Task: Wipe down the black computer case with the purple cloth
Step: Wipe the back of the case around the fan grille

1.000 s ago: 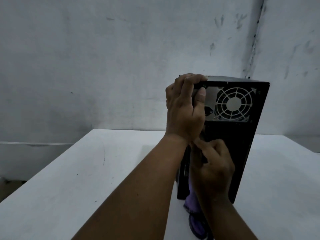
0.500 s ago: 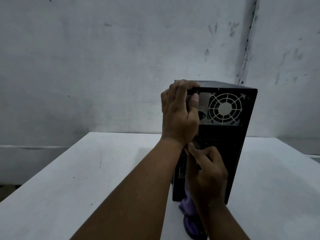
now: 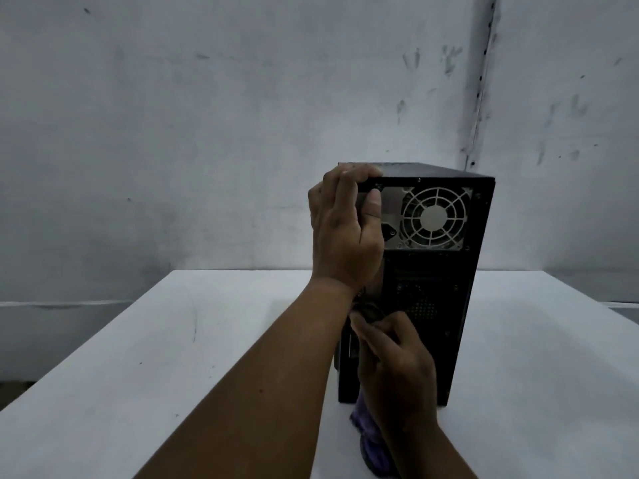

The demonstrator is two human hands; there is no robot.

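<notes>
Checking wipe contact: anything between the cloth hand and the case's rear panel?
Nothing visible. The right hand grips the purple cloth low against the rear of the black computer case; the left hand grips its top corner.

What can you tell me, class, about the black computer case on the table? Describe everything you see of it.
The black computer case stands upright on the white table, its rear panel facing the camera. A round, pale fan grille sits near the top; lower down is a dark perforated patch. It looks like metal. The left hand grips its top left corner; the right hand holds the purple cloth against its lower rear.
</notes>
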